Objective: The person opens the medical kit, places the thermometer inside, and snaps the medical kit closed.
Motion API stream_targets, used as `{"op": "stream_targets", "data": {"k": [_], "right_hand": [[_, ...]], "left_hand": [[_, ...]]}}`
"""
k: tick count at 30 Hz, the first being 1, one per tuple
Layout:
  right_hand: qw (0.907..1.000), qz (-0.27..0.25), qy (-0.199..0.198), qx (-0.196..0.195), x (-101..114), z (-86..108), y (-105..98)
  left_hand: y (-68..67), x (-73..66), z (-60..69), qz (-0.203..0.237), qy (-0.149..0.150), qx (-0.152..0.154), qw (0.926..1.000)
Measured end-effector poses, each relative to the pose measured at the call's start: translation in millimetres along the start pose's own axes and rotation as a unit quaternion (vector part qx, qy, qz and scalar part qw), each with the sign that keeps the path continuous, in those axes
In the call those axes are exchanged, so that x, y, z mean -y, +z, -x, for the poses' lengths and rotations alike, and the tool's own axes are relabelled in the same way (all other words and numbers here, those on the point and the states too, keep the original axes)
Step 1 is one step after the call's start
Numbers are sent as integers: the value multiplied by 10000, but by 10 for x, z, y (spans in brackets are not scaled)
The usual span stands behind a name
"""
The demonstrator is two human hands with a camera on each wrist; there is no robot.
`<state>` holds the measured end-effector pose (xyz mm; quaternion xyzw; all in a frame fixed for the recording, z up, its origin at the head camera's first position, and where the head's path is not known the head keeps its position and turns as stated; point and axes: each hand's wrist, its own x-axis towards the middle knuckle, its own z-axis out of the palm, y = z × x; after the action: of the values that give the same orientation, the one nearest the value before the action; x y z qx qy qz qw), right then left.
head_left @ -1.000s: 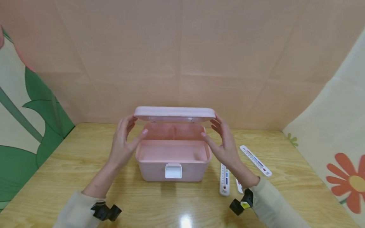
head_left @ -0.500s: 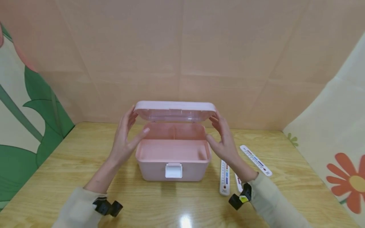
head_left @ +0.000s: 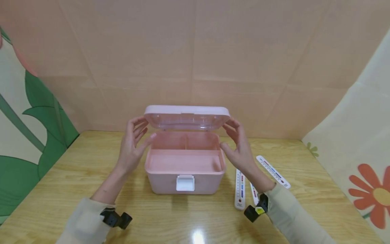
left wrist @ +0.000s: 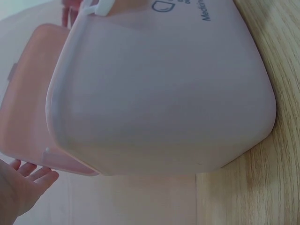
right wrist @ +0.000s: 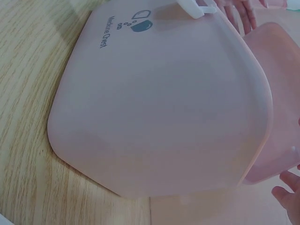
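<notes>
1. A pink medicine chest stands upright on the wood-grain table, in the middle of the head view, between the two hands.
2. Its lid is raised and tilted above the back edge, the clear inner side facing forward.
3. The left hand is loosely open, fingertips against the lid's left end, thumb spread away near the chest's left rim; it grips nothing.
4. The right hand mirrors it at the lid's right end, fingers slightly bent, thumb apart by the right rim; whether that thumb touches the rim, I cannot tell.
5. Inside, a short divider splits the rear section in two; a wide pink compartment lies in front.
6. A white latch sits on the front wall, and the right wrist view shows the lettering "Medicine Chest" near it.
7. Right of the chest lie three white thermometer strips, one partly hidden by the right wrist camera.
</notes>
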<state>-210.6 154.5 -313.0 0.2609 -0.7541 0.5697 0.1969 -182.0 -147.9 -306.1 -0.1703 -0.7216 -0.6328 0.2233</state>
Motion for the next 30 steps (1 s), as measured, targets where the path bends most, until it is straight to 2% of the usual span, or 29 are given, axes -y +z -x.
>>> {"op": "stream_targets", "data": {"k": [16, 30], "right_hand": [[9996, -245, 121, -24, -12, -43, 3], [9993, -138, 145, 319, -160, -29, 16]], "left_hand": [[0, 7, -39, 66, -143, 50, 9999], [-19, 130, -31, -100, -560, 205, 9982]]}}
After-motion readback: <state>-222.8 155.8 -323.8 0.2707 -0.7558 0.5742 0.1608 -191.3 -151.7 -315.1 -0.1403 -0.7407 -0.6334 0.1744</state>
